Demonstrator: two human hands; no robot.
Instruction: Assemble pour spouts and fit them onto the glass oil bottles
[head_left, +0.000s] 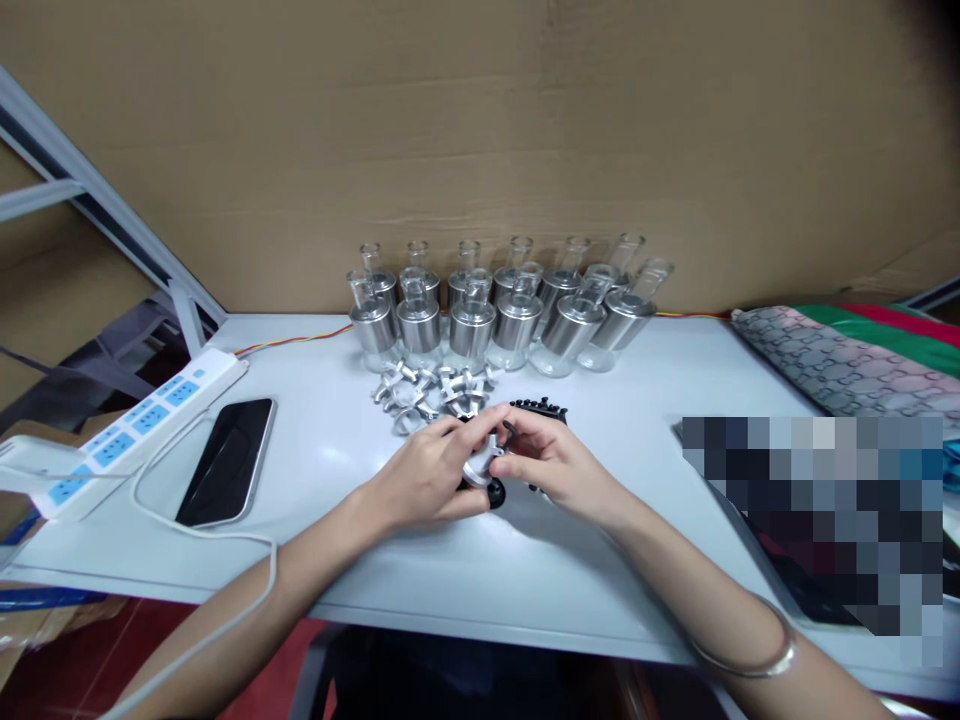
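Observation:
My left hand (427, 472) is closed around a silver metal fitting (478, 466) with a flared round end. The fingers of my right hand (559, 462) pinch at the same fitting, with a small black curved piece (511, 434) at the fingertips. A round black knob (496, 492) shows just below the fitting; whether they are joined, I cannot tell. Just beyond my hands lies a loose pile of similar silver fittings (409, 390). Several small black parts (544, 408) sit in a cluster behind my right hand, partly hidden by it.
Two rows of glass bottles with brushed-metal sleeves (472, 325) stand at the back by the cardboard wall (480, 130). To the left are a phone (229, 460), a power strip (142, 430) and a white cable (202, 532) crossing my left forearm. Patterned fabric (832, 350) and a blurred-out flat item (817, 520) lie right.

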